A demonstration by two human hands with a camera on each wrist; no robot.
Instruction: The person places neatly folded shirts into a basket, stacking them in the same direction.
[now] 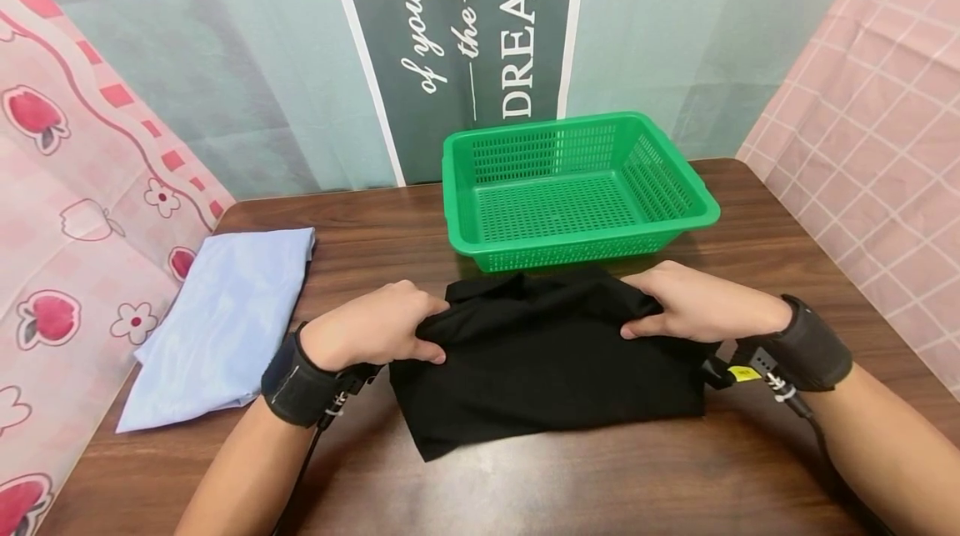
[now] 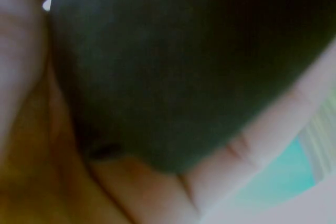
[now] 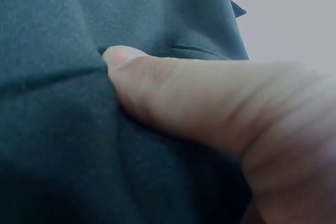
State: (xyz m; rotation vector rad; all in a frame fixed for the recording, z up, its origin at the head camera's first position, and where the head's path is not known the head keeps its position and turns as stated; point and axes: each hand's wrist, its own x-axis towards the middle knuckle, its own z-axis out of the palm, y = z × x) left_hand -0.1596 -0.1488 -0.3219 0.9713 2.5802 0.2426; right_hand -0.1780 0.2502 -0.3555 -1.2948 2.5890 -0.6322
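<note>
Left hand: the left hand (image 1: 372,324) has its fingers curled round the left edge of the soft black folded cloth (image 1: 551,357) and pinches it; in the left wrist view the dark cloth (image 2: 178,61) fills most of the picture, with fingers (image 2: 273,135) wrapped under it
Right hand: the right hand (image 1: 701,303) grips the right top edge of the black cloth, fingers bent over it; in the right wrist view a thumb (image 3: 199,98) presses flat on the cloth (image 3: 63,145)
Black cloth: it lies in the middle of the brown wooden worktop (image 1: 570,478), between the two hands, and its far edge is just in front of the basket
Basket: a green plastic basket with little holes (image 1: 573,190) stands behind the cloth, near the back of the worktop
Blue cloth: a light blue folded cloth (image 1: 221,323) lies on the left side of the worktop, apart from the black one
Wrists: both wear black straps with wires
</note>
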